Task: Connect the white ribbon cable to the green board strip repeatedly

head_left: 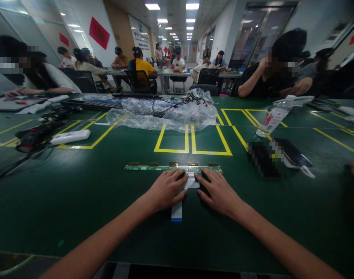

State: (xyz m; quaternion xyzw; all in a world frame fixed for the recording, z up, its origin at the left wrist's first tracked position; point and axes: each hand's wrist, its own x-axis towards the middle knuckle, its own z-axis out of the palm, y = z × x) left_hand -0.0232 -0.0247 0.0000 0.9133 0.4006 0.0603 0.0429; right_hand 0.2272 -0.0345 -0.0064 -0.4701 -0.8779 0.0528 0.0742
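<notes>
Evidently, open table (92,190) flanks hands (166,190) (221,192) at board's (163,168) edge.

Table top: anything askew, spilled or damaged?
Crumpled clear plastic sits heaped across the yellow tape outlines with black cables tangled on top, so it looks untidy. No spill shows. The green circuit board looks straight; fingers cover part, so damage there can't be ruled out.

smooth, plastic-looking ribbon cable (177,212); glossy, crinkled plastic wrap (142,112)
</notes>
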